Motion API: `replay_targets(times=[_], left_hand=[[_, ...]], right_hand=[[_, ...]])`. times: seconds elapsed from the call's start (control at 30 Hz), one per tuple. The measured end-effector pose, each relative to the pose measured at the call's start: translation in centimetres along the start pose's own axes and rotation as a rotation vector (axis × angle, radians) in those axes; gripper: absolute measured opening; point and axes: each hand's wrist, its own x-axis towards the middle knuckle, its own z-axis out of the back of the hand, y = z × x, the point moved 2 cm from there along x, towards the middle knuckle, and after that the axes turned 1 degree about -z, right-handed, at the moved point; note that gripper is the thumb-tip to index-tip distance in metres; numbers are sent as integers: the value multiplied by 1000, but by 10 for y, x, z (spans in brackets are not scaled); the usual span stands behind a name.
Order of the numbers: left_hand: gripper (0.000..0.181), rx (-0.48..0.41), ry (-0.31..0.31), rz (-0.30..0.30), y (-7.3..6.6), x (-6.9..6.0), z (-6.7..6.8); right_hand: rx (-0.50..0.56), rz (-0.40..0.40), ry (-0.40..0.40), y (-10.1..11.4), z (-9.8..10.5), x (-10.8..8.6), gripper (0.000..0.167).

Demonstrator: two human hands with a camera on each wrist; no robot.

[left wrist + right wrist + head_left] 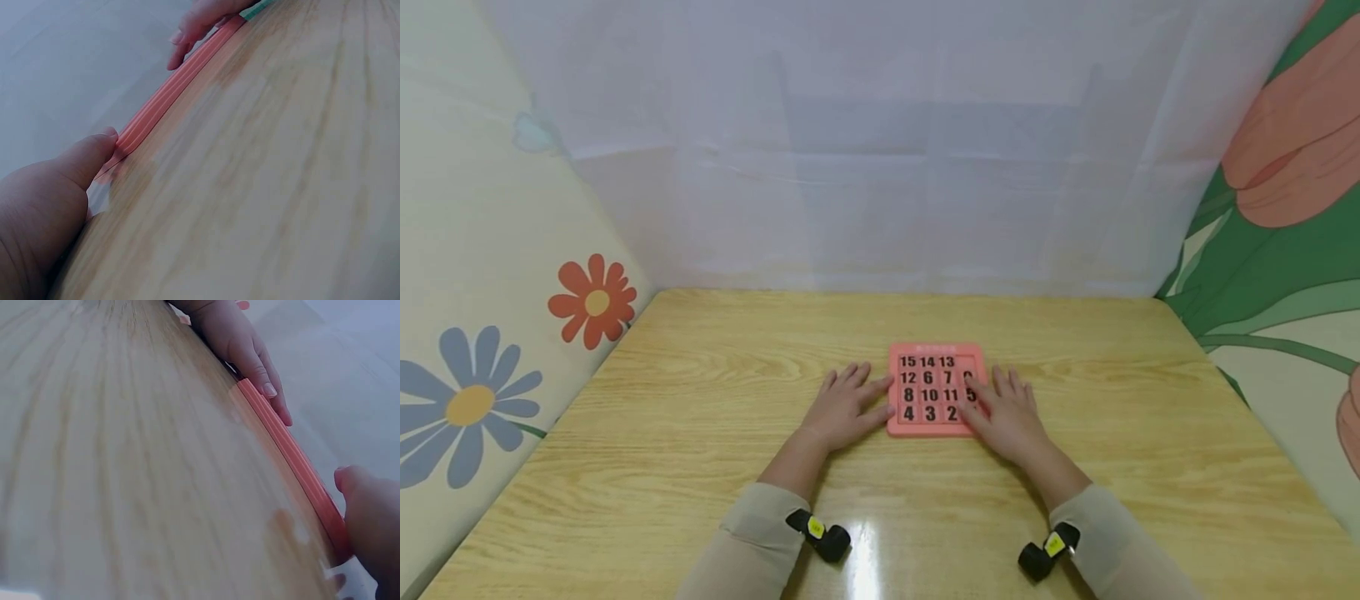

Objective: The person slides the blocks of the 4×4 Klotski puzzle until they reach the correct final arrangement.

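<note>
Pink number puzzle (928, 387) noted between outstretched fingers (874, 389): left hand (841, 410) at its edge, right hand (1011, 417) over its tiles (929, 396).

The right hand (1009, 421) is largely hiding the last number in the bottom row of the number puzzle (928, 396) and is partly covering the one ending the second row. Pale lettering (936, 348) on the top rim is looking too small to read, as is the writing on the yellow labels (816, 527). The lower edge is cutting off both sleeves (752, 533); low angles are concealing the numbers in both wrist views.
</note>
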Motion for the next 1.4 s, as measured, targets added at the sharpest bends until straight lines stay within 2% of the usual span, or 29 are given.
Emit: replay_targets(times=[1.4], left_hand=[[61,-11,1,16,0,-1,0]], right_hand=[[-39,-74,57,0,4,28,63]])
